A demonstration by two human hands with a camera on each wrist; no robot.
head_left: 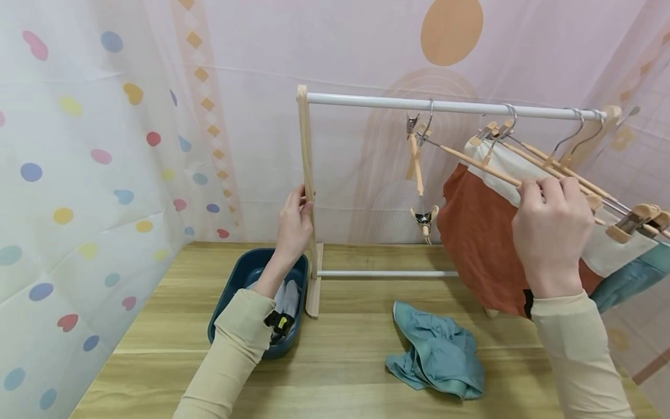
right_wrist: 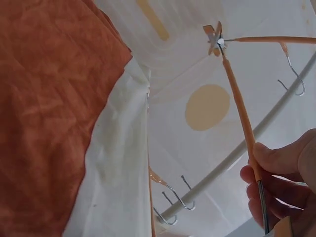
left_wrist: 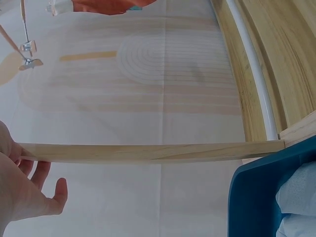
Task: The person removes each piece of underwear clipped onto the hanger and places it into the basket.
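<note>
In the head view, my left hand [head_left: 294, 227] is at the wooden side post [head_left: 306, 145] of a hanging rack, its fingers bent around the post. The left wrist view shows my left hand [left_wrist: 22, 187] at the post's [left_wrist: 148, 153] left end, one finger apart from it. My right hand [head_left: 552, 233] grips an orange clip hanger's bar [head_left: 471, 162]; its hook is on the white rail [head_left: 366, 101]. The right wrist view has my right hand [right_wrist: 286, 177] pinching that bar [right_wrist: 239, 106]. Just beyond hang rust-red shorts [head_left: 481, 244] with a white waistband [right_wrist: 118, 138].
A crumpled teal garment [head_left: 442, 352] lies on the wooden table [head_left: 345, 372]. Left of the rack stands a dark blue basin [head_left: 214, 317] with grey-white cloth items [head_left: 290, 299] inside. Another teal garment [head_left: 628, 279] hangs at far right. A white lower bar [head_left: 387, 273] crosses the rack.
</note>
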